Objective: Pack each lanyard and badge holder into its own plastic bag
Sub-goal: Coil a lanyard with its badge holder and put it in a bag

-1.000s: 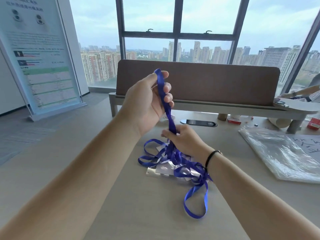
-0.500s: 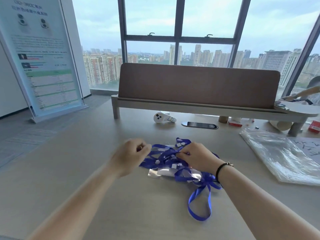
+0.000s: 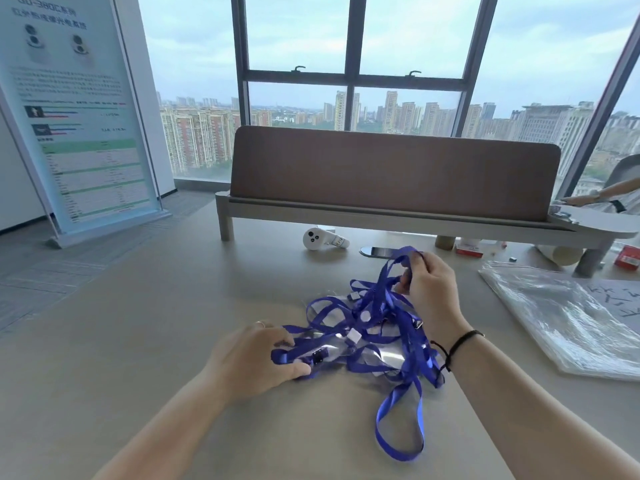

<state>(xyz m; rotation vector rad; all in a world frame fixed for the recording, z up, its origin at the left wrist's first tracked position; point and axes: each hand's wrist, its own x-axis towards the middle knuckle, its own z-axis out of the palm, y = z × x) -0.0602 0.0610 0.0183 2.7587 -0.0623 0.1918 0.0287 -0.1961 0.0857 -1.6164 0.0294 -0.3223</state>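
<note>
A tangled heap of blue lanyards [image 3: 377, 320] with clear badge holders [image 3: 388, 355] lies on the table's middle. My left hand [image 3: 256, 358] rests at the heap's left edge, its thumb and fingers pinching a blue strap beside a black clip. My right hand [image 3: 426, 289] is raised over the heap's right side and grips a loop of blue strap, lifting it. One long loop [image 3: 398, 431] trails toward me. A stack of clear plastic bags [image 3: 561, 317] lies at the right.
A beige table [image 3: 138, 323] carries a brown-backed desk shelf [image 3: 394, 174] along the far side. A white controller [image 3: 322, 239] and a dark phone [image 3: 379, 251] lie beneath it. Small red boxes and another person's arm are at far right. A banner stands left.
Both hands came down from holding a lanyard stretched upright. My left hand moved to the heap's left edge; my right hand has risen again with a strap loop.
</note>
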